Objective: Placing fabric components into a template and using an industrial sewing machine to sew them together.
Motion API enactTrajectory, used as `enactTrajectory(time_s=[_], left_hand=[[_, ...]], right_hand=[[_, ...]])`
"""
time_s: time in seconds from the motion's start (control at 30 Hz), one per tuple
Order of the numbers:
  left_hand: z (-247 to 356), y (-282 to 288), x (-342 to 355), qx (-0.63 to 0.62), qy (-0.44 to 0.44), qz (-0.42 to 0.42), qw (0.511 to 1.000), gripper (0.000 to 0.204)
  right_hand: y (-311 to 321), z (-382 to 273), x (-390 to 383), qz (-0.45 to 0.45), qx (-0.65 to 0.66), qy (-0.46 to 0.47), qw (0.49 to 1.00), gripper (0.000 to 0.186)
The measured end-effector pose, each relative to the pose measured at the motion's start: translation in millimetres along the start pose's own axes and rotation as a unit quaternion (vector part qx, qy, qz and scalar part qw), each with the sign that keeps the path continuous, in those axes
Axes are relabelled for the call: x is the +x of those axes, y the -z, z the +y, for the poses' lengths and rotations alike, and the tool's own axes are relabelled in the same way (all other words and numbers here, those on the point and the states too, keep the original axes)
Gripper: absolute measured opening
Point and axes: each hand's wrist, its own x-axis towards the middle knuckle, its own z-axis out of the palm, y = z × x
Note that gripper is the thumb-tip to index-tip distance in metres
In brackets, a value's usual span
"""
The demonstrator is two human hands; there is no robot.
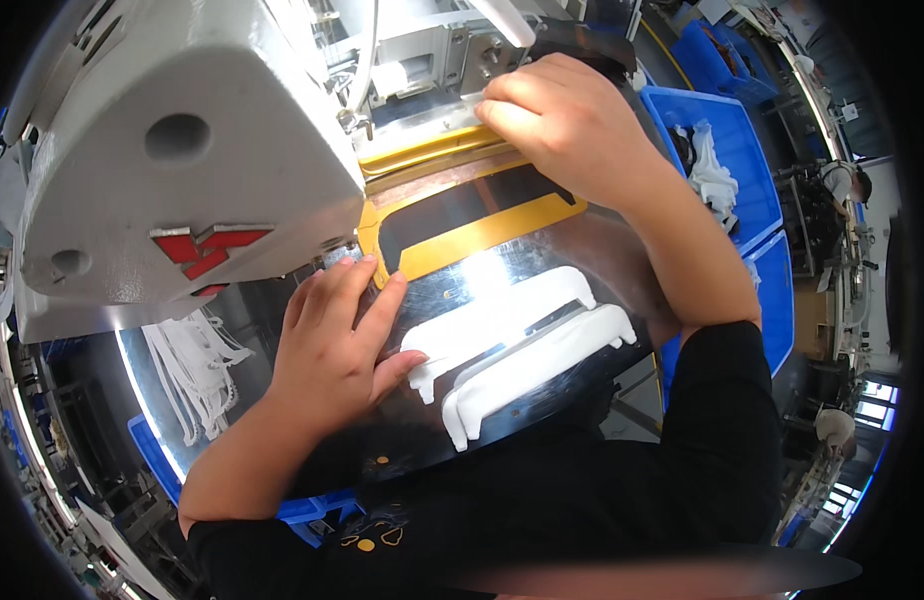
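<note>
My left hand point(337, 340) lies with fingers spread at the lower left corner of a yellow-bordered template point(482, 230) with a dark opening, on the steel plate. My right hand point(557, 125) is curled at the right end of a raised clear strip with a yellow edge point(412, 150), its fingertips closed on something I cannot make out. Curved white fabric pieces point(497, 310) are laid in two groups below the template; my left thumb touches the upper group.
A large white sewing machine head point(152, 130) fills the upper left. White strips point(182, 370) hang at the plate's left side. Blue bins point(732, 120) at right hold dark and white fabric; another blue bin point(147, 445) is at lower left. Other people point(847, 185) are at the far right.
</note>
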Motion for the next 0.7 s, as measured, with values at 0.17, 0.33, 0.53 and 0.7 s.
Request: enactTrajectory(time_s=[0.17,0.33,0.53,0.7], left_hand=[[-0.8,0.6,-1.6,0.001,0.022,-0.011,1.000,0.071],[-1.3,-1.0,-2.3,0.010,0.021,-0.011,1.000,0.070],[-3.1,-3.0,-3.2,0.006,0.015,-0.008,1.000,0.071],[-1.5,-2.5,-0.6,0.011,0.004,0.008,1.000,0.069]], right_hand=[[13.5,-24.5,3.0,0.029,0.080,-0.082,0.993,0.010],[19.9,-24.0,2.0,-0.167,0.328,-0.080,0.926,0.012],[23.5,-37.9,-1.8,-0.295,0.421,-0.055,0.856,0.015],[8.0,-35.4,-0.8,-0.249,0.450,-0.040,0.857,0.014]])
